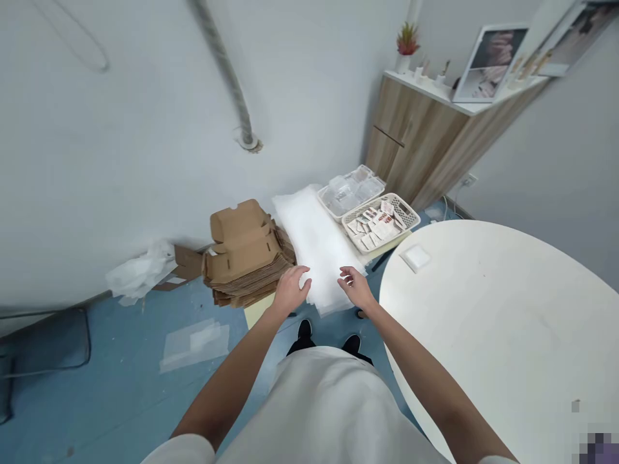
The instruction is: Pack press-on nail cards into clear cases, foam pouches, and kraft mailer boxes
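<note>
A stack of thin white foam sheets (pixel 316 238) lies lengthwise over a low table, its near end hanging past the edge. My left hand (pixel 291 290) is over the left side of the near end, thumb and fingers apart. Across from it, my right hand (pixel 356 287) hovers by the right side, fingers slightly curled and apart. Neither hand holds anything; whether the fingertips touch the sheets I cannot tell. Just left of the sheets rises a pile of flattened brown cardboard boxes (pixel 246 258), close to my left hand.
Behind the sheets, a white basket (pixel 382 222) holds small printed packets, beside a tray of clear plastic containers (pixel 351 190). A round white table (pixel 507 322) stands at right with a small white packet (pixel 416 257). A wooden cabinet (pixel 420 142) fills the corner. Plastic wrap (pixel 196 345) lies on the floor.
</note>
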{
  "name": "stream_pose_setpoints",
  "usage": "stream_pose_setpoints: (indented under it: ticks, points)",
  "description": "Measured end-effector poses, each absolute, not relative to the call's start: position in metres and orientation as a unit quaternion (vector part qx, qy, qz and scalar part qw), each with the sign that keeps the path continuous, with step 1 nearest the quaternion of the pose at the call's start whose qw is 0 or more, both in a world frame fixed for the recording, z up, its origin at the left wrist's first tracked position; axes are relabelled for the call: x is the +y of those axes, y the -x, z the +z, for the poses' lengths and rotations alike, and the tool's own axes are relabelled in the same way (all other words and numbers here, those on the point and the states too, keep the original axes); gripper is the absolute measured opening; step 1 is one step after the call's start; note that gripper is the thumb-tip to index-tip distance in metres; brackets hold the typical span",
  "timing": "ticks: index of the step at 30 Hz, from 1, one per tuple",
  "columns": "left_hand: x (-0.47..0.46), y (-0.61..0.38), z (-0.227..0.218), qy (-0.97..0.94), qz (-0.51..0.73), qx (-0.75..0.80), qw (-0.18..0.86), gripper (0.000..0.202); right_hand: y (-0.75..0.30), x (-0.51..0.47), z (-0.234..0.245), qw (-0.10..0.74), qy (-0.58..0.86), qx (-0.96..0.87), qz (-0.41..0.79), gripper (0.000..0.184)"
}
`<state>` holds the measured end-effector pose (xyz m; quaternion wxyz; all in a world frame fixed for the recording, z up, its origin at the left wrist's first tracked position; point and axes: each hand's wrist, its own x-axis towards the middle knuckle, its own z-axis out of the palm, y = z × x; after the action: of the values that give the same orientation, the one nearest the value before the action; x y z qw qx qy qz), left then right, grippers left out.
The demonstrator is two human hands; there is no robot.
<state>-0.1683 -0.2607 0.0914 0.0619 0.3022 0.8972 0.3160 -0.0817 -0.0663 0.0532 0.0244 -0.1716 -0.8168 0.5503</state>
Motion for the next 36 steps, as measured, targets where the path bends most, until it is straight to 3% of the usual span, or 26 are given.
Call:
stream_pose_setpoints:
  ticks: [5,10,15,24,30,34,36]
  points:
    - [-0.328,0.206,0.093,-0.212,0.251,0.944,-0.015,0.029,0.160,-0.115,0.083,0.043,0.098,-0.891,0.441,0.049]
    - [-0.374,0.232,0.084,-0.212,0.214,0.954,0.002,0.034,0.227,-0.174,0.103,0.034,0.058,-0.960,0.272,0.040]
    - [-0.396,0.246,0.075,-0.221,0.237,0.945,0.047,0.038,0.256,-0.205,0.103,-0.026,0.106,-0.986,0.127,0.028]
    - [-0.402,0.257,0.072,-0.256,0.282,0.922,0.071,0.031,0.254,-0.207,0.111,-0.038,0.166,-0.972,0.160,0.022]
    - [-0.404,0.265,0.075,-0.300,0.253,0.916,0.077,0.029,0.240,-0.201,0.112,0.040,0.169,-0.945,0.276,0.029]
    - [-0.401,0.266,0.072,-0.309,0.256,0.913,0.074,0.024,0.221,-0.216,0.118,0.132,0.118,-0.958,0.225,0.031]
    - [-0.401,0.266,0.071,-0.310,0.266,0.910,0.073,0.023,0.211,-0.226,0.118,0.091,0.053,-0.975,0.193,0.028]
